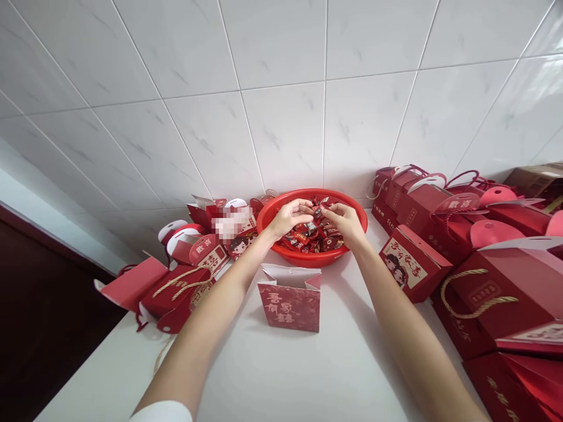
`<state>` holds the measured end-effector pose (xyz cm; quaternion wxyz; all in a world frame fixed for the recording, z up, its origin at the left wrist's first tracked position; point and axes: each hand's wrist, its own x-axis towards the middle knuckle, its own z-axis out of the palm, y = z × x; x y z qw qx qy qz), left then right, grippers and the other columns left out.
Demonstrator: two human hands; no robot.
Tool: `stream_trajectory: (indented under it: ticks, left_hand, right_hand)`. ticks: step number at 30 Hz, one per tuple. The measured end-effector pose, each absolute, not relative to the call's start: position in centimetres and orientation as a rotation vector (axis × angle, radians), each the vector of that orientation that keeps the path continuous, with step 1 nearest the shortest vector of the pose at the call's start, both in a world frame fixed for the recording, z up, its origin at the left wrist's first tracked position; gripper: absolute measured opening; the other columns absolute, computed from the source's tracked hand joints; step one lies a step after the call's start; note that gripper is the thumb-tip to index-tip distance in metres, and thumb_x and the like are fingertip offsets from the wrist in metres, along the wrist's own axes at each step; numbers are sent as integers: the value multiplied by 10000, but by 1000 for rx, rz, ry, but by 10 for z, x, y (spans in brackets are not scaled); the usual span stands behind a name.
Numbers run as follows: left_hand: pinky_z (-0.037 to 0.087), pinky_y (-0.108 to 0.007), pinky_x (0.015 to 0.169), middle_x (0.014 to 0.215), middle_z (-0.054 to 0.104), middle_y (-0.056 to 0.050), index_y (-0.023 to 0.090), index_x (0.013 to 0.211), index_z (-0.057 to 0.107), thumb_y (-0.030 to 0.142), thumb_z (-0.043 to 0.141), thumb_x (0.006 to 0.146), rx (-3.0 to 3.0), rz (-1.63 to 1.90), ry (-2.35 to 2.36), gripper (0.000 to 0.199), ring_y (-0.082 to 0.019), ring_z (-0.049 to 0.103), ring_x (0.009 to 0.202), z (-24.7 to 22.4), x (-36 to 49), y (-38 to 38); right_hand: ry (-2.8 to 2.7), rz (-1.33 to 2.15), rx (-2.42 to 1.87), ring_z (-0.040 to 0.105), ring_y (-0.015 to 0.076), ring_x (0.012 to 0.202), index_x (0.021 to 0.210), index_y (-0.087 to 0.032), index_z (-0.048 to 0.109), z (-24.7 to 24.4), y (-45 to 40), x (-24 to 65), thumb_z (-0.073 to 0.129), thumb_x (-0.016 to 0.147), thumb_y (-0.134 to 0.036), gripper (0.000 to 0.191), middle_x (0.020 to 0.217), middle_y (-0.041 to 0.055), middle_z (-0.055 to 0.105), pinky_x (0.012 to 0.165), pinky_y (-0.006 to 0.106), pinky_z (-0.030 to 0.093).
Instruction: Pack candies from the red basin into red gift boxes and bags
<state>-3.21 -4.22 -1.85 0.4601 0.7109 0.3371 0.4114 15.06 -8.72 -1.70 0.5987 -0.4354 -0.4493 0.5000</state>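
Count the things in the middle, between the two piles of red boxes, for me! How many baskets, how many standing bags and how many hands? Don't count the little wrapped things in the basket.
Red basket: 1
Standing red bag: 1
Left hand and right hand: 2
Total: 4

Head-worn view looks forward and down over both outstretched arms.

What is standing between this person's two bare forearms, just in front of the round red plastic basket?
An open-topped red paper bag with pale lettering; the head view shows it upright on the white tabletop.
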Motion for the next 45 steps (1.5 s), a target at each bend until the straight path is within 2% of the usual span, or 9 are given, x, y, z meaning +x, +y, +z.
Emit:
stream_trajectory:
  ticks: [5, 8, 12, 17, 22, 27, 38, 42, 45]
  left_hand:
    - [507, -369, 922, 1005, 749, -86, 187, 896, 726, 220, 743, 666, 2076, 756, 1272, 233, -274, 685, 987, -21, -40, -15]
    - [488, -352, 933, 1126, 744, -85, 219, 1037, 742, 195, 812, 568, 2266, 301, 1440, 474, -321, 675, 1064, -21, -38, -6]
    - [465, -378, 963, 1312, 658, -156, 202, 1223, 675, 220, 845, 515, 2398, 158, 1468, 728, -387, 602, 1202, -20, -20, -4]
    - [494, -359, 800, 944, 743, -138, 166, 853, 730, 245, 837, 517, 2382, 26, 1524, 361, -352, 679, 902, -23, -9, -6]
    - [460, -322, 737, 655, 654, -4, 193, 686, 703, 329, 805, 580, 2264, 272, 1353, 200, -247, 630, 729, -19, -28, -8]
    - [444, -307, 785, 802, 686, -1, 164, 769, 703, 537, 778, 633, 1966, 834, 1072, 404, -200, 602, 801, -12, -37, -13]
    - [405, -271, 691, 674, 575, 27, 180, 637, 601, 639, 737, 638, 1882, 887, 1072, 479, -151, 513, 693, -10, -35, -20]
    - [426, -286, 706, 703, 628, 7, 179, 658, 636, 589, 728, 650, 1908, 927, 1172, 420, -173, 558, 720, -15, -38, -13]
    - [450, -296, 717, 738, 680, -8, 185, 693, 700, 407, 692, 692, 1991, 845, 1327, 222, -185, 600, 724, -19, -40, -10]
  right_hand:
    - [-786, 1128, -925, 584, 102, 574, 648, -212, 492, -19, -81, 154, 771, 616, -280, 288, 613, -48, 609, 521, 196, 487]
    - [-735, 1192, -882, 635, 153, 606, 692, -223, 511, -18, -80, 154, 731, 619, -297, 244, 628, -29, 648, 528, 243, 503]
    - [-700, 1195, -861, 646, 186, 608, 697, -228, 520, -17, -80, 154, 711, 649, -340, 227, 602, -14, 646, 524, 281, 511]
    - [-727, 1210, -852, 644, 194, 613, 690, -233, 521, -17, -80, 155, 707, 656, -360, 228, 603, -5, 648, 488, 278, 479]
    - [-724, 1239, -874, 658, 198, 629, 712, -232, 536, -18, -78, 156, 705, 672, -354, 212, 598, -11, 641, 517, 286, 509]
    - [-755, 1230, -900, 619, 176, 574, 687, -228, 560, -18, -78, 156, 688, 702, -362, 186, 577, -9, 628, 493, 274, 491]
    - [-766, 1245, -901, 606, 164, 554, 691, -212, 599, -17, -80, 153, 692, 717, -324, 148, 593, 0, 653, 483, 260, 490]
    - [-760, 1223, -864, 655, 197, 622, 730, -217, 592, -21, -76, 154, 705, 713, -352, 176, 639, 16, 680, 522, 292, 523]
    - [-744, 1225, -842, 663, 210, 617, 738, -223, 569, -21, -75, 154, 702, 709, -364, 196, 654, 23, 687, 509, 311, 527]
